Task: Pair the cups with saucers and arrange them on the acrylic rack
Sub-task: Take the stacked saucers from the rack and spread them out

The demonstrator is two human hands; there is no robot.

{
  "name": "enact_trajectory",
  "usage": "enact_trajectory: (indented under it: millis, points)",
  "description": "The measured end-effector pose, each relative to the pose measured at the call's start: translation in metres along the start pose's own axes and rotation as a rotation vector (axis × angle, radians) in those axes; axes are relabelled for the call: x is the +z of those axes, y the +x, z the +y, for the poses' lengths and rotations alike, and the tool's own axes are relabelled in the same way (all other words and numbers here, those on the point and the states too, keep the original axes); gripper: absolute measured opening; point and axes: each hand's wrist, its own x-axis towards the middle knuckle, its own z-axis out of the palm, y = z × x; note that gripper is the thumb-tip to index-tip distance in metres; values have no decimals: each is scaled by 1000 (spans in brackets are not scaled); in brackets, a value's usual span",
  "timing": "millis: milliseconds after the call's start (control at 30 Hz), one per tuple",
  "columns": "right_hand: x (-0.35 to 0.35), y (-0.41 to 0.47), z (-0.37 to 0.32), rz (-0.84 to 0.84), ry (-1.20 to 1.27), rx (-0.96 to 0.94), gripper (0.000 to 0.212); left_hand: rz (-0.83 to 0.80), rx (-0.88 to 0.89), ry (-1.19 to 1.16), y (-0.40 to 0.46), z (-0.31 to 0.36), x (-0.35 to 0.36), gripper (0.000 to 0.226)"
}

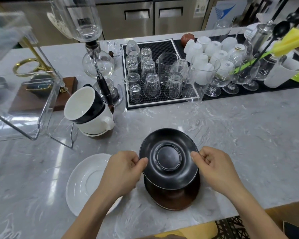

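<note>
A black saucer [168, 157] is lifted and tilted above a brown saucer [173, 199] that lies on the marble counter. My left hand [123, 169] pinches the black saucer's left rim, and my right hand [214, 168] pinches its right rim. A white saucer [85, 181] lies flat to the left, partly under my left forearm. Further back left, a black cup [83, 104] leans in a white cup [97, 123], stacked on a saucer. The clear acrylic rack [24, 94] stands at the far left.
A black bar mat [162, 104] behind holds several upturned glasses, and a second mat to the right holds white cups [212, 49] and stemmed glasses. A glass siphon brewer [97, 64] stands next to the stacked cups. A wooden board [41, 100] sits under the rack.
</note>
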Motion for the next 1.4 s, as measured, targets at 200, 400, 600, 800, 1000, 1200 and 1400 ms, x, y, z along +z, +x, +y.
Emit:
enact_trajectory:
  millis: [200,400,600,800,1000,1200,1400]
  points:
    - [1,50,-9,8,2,-20,43,84,31,26,35,11,-10,42]
    - [11,88,-6,3,-32,-9,43,143,23,145,70,17,-7,43]
    - [19,113,0,-34,-57,14,43,96,3,172,99,12,-1,43]
    - [25,131,-1,-53,-94,16,44,77,-28,162,120,7,4,45]
    - [30,141,6,-63,-113,37,46,63,-39,158,130,5,9,44]
    - [35,144,9,-74,-141,39,47,44,-53,164,135,1,12,45]
    - [37,144,13,-71,-183,49,47,49,-49,162,138,-4,15,46]
